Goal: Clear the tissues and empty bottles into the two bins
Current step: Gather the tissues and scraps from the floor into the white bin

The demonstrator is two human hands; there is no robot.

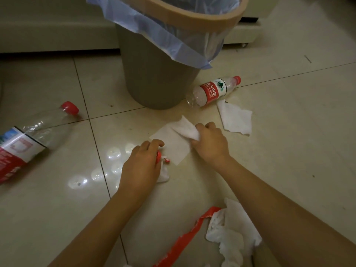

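Tiled floor, one grey bin in view. Gathering tissues: right hand pinches flat tissue; left hand grips wadded tissue with red scraps. Bottles lie untouched. Next, likely: lift both wads up over the rim.

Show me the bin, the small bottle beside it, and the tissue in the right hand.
bin [154, 83], head view, grey side wall
small bottle [211, 92], head view, red label
tissue [185, 128], head view, raised corner
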